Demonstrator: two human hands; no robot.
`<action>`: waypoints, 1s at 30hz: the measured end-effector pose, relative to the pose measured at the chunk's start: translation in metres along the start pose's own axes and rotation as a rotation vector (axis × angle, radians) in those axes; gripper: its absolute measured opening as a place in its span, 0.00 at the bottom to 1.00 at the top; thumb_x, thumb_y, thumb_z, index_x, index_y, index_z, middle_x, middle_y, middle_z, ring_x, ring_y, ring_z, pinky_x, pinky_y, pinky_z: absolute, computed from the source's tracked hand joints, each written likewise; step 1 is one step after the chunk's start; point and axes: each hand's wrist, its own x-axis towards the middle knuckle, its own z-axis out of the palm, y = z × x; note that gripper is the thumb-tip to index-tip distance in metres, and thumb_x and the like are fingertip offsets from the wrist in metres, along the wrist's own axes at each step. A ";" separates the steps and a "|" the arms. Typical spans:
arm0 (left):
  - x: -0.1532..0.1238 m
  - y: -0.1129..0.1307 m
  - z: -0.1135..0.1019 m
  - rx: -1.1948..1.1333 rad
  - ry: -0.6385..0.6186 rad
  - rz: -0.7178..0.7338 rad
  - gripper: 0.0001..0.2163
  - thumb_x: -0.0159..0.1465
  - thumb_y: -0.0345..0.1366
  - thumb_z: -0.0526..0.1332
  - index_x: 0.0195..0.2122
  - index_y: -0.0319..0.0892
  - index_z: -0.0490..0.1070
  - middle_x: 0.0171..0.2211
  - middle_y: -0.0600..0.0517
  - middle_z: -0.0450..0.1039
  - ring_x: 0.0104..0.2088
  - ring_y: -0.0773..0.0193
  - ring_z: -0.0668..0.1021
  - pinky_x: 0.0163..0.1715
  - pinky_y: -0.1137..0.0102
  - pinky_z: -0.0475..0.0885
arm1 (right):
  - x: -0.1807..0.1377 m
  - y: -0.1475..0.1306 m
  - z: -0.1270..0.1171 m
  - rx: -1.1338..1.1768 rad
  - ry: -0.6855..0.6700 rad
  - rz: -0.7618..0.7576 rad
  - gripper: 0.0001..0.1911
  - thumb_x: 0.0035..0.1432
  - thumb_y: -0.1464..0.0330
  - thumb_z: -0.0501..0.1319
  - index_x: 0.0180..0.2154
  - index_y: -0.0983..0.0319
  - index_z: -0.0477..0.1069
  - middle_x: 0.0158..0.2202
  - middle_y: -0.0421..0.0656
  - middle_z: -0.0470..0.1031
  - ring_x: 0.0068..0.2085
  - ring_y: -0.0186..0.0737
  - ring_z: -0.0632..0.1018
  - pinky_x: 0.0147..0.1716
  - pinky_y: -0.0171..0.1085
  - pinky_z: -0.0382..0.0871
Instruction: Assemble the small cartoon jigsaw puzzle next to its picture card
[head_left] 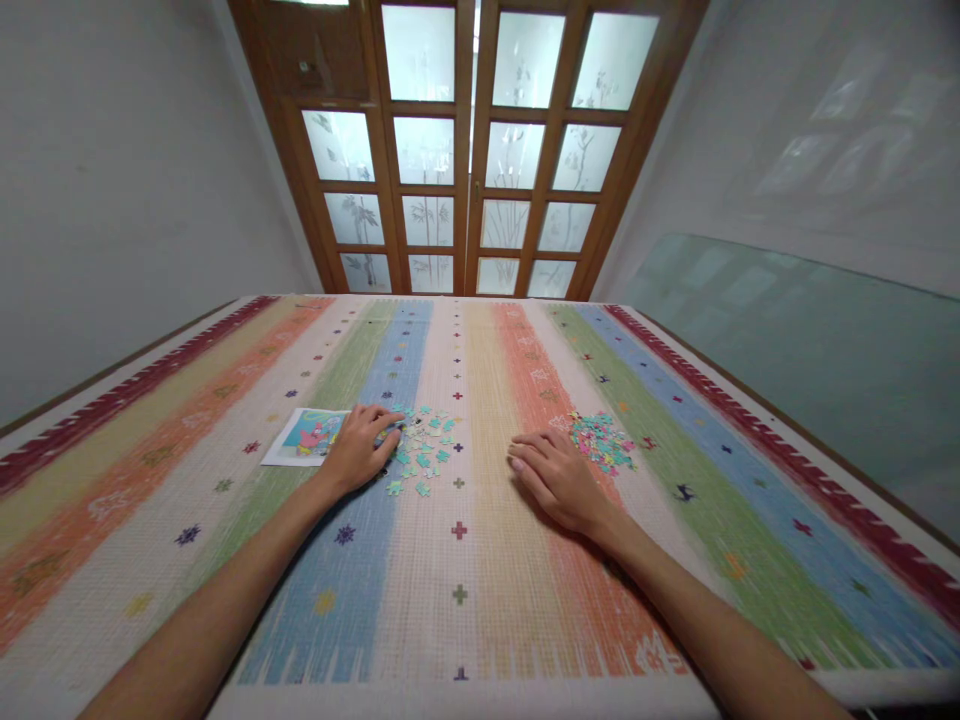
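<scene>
My left hand [364, 446] rests at the left edge of a loose spread of teal-green jigsaw pieces [424, 460], its fingers stretched out and the thumb apart. The fingertips reach the nearest pieces; none is visibly gripped. Partly behind that hand lies a picture card [300, 437] with a pink cartoon figure on a blue ground. My right hand [559, 475] lies palm down on the cloth, fingers extended and holding nothing that I can see. Just beyond it sits a denser heap of multicoloured jigsaw pieces [604, 442].
A striped cloth [495, 560] with small printed motifs covers the table. Wooden doors with frosted glass panes [427, 150] stand beyond the far edge. Pale walls [135, 200] flank the table, and a greenish glass-like panel [787, 340] leans along the right side.
</scene>
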 end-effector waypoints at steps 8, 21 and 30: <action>0.006 0.008 0.011 -0.042 0.002 -0.004 0.14 0.70 0.39 0.56 0.46 0.41 0.80 0.41 0.45 0.72 0.45 0.51 0.73 0.52 0.55 0.70 | 0.001 0.000 -0.001 0.002 0.001 -0.003 0.13 0.73 0.69 0.52 0.44 0.61 0.76 0.49 0.49 0.80 0.49 0.50 0.74 0.51 0.50 0.63; 0.014 0.014 0.012 -0.042 -0.070 0.039 0.13 0.68 0.38 0.58 0.45 0.45 0.82 0.41 0.45 0.71 0.45 0.52 0.72 0.51 0.55 0.70 | 0.002 -0.002 -0.004 -0.007 0.002 -0.006 0.12 0.71 0.69 0.54 0.43 0.60 0.77 0.48 0.49 0.80 0.49 0.50 0.74 0.51 0.51 0.64; 0.017 0.020 0.012 -0.075 -0.091 0.026 0.13 0.68 0.39 0.59 0.44 0.43 0.82 0.40 0.46 0.71 0.44 0.52 0.72 0.51 0.56 0.70 | 0.003 -0.004 -0.005 0.022 0.000 0.003 0.14 0.72 0.69 0.52 0.41 0.60 0.77 0.49 0.49 0.80 0.48 0.50 0.74 0.51 0.50 0.63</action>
